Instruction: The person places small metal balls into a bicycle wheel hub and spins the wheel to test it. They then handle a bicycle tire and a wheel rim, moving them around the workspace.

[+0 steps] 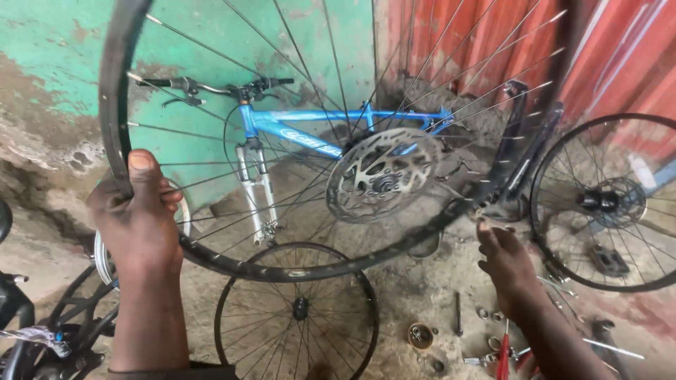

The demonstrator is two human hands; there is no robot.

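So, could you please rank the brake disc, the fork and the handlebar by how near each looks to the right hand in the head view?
1. Brake disc: left of and above the right hand, at the held wheel's hub.
2. Fork: farther left, on the blue frame.
3. Handlebar: farthest, upper left against the green wall.

A blue bicycle frame with handlebars and a silver suspension fork leans against the green wall. Right of the frame stands a red corrugated metal sheet. Below the frame, a bare spoked wheel lies on the dirt ground. Further right of the frame, another wheel stands upright. Small nuts and a red-handled tool lie scattered beneath it.
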